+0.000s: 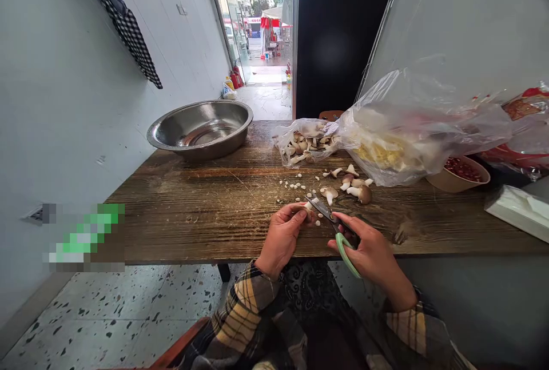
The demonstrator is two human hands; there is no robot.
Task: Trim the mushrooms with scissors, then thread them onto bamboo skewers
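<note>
My left hand (286, 235) pinches a mushroom (309, 205) just above the table's near edge, its pale stem pointing up and to the right. A pair of scissors (342, 242) with light green handles is gripped in my right hand (371, 253). Their blades meet the mushroom's stem end; whether they are fully closed is hard to see. Beyond my hands lie several loose brown-capped mushrooms (363, 194) and small white stem pieces (295, 186). Farther back, an open plastic bag (305, 144) contains more mushrooms.
A large steel basin (201, 130) stands at the table's back left. On the right are a plastic bag with yellow food (386, 152), a tub of red pieces (458, 175) and a tissue pack (517, 210). The wooden table (171, 210) meets the wall at left.
</note>
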